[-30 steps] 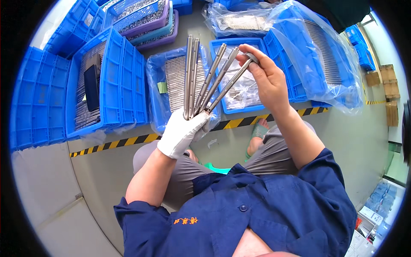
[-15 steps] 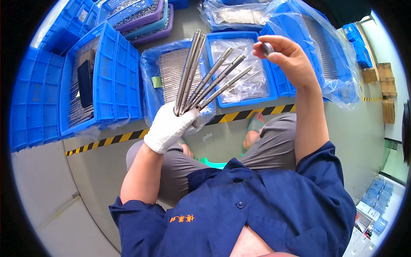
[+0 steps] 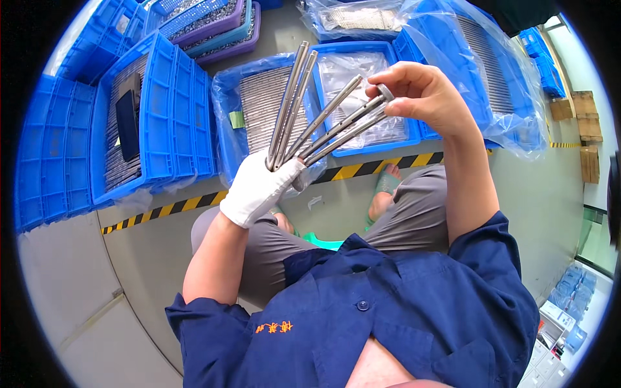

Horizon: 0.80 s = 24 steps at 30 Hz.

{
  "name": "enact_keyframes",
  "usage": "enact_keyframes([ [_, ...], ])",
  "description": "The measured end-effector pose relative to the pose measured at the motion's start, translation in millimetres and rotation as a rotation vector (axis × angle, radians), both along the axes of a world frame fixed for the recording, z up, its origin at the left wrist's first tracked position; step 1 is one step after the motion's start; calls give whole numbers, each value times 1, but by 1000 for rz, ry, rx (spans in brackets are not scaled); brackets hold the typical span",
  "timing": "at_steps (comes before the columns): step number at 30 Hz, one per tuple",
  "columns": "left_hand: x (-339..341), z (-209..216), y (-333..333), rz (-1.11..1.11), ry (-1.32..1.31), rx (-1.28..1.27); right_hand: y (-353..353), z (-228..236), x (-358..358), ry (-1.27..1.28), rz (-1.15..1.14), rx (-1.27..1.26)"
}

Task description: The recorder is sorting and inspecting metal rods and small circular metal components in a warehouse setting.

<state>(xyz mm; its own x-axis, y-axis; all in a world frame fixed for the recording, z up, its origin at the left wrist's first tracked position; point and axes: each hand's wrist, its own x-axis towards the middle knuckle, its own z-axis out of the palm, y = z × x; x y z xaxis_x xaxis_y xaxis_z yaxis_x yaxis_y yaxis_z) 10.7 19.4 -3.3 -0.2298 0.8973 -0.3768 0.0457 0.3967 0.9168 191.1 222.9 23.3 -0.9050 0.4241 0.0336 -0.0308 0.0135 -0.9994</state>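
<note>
I see the white-gloved left hand (image 3: 262, 191) clasping silver metal rods (image 3: 323, 119), the bare right hand (image 3: 432, 97) fingertip-pinching a round grey metal disc (image 3: 386, 92).

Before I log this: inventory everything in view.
bins: at least eight, blue, top and left
held rods: five, grey, centre
ring: one, grey, at rod tips
packed rods: many, grey, in bins
plastic sheeting: several, clear, on bins
phone: one, black, left bin
tag: one, green, centre bin
baskets: four, purple, teal, blue, upper left
small parts: many, grey, in baskets
floor tape: one strip, black-yellow, below bins
blocks: several, brown, right edge
sandals: two, green, below tape
trousers: pair, grey, centre
shirt: one, navy, bottom
left grip: one, white-gloved, holding rods
right grip: one, bare, on ring
</note>
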Motion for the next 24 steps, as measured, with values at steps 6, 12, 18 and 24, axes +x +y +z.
enact_keyframes([
  [6,-3,-1,-1,21,24,-36,-5,0,-4,-88,-38,34],
  [12,2,8,-1,-46,80,-95,6,-10,-5,-40,-107,-39],
  [18,3,-4,-1,-45,86,-51,1,-7,-9,-62,-42,-56],
  [24,5,-3,-1,-74,134,-104,0,-7,-10,-180,-56,62],
])
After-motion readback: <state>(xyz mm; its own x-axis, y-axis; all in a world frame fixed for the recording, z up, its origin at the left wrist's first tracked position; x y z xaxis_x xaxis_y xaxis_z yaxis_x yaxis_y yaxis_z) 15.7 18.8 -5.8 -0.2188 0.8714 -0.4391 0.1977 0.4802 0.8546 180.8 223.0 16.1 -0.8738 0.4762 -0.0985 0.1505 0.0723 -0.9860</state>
